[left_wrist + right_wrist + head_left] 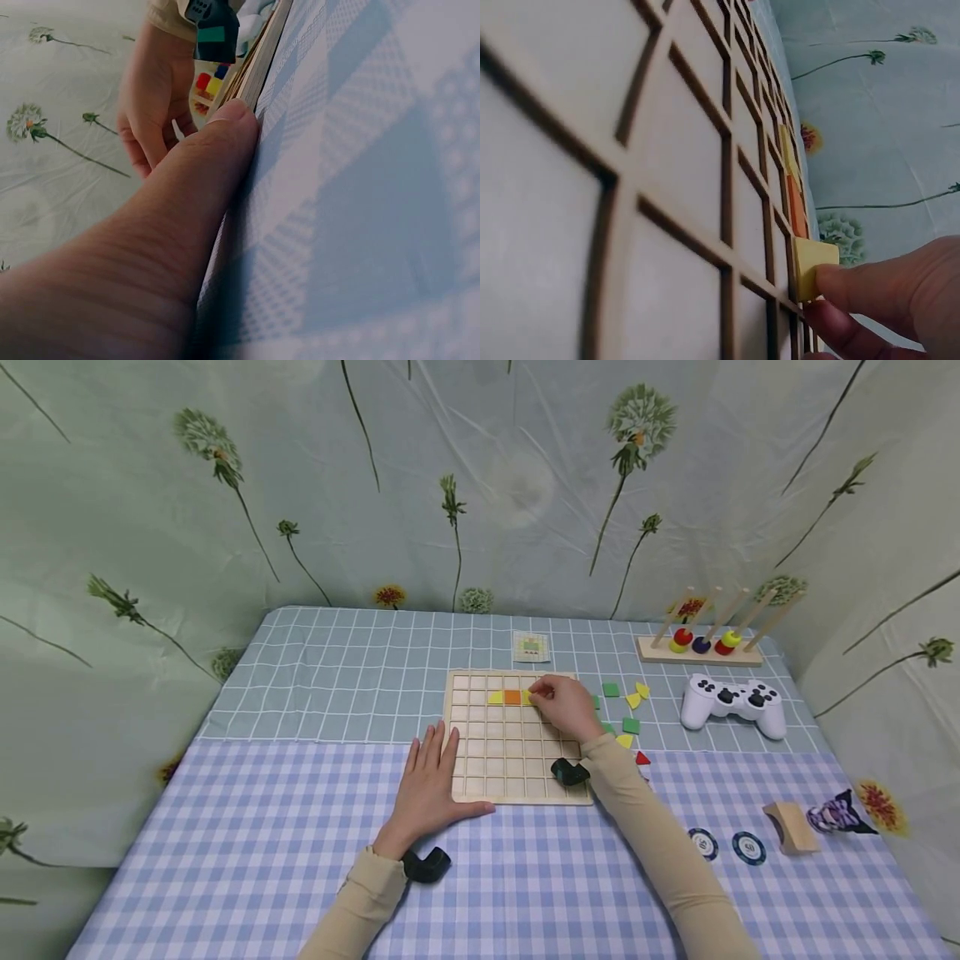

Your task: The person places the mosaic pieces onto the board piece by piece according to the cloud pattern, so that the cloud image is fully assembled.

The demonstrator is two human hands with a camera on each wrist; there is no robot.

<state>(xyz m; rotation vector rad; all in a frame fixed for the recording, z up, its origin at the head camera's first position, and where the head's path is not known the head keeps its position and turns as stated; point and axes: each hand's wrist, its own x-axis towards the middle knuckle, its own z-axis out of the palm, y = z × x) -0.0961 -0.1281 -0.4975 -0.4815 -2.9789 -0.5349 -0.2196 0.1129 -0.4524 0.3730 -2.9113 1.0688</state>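
Observation:
A light wooden grid board (510, 768) lies on the table, divided into square cells by raised strips. My left hand (427, 793) rests at its near left corner with straight fingers along the left side and the thumb along the front edge. Over the upper part of the board, my right hand (566, 706) pinches a yellow tile (808, 266) between thumb and fingers, tilted up from its cell in the right wrist view. Just left of it, an orange tile (512, 697) and another yellow tile (496, 697) sit in neighbouring cells of the same row.
Loose green tiles (631, 726), yellow pieces and a red triangle (642, 758) lie right of the board. A small pattern card (531, 647) is behind it. Farther right are a peg stand (697, 652), a white game controller (733, 704), chips (748, 848) and a wooden arch block (792, 828).

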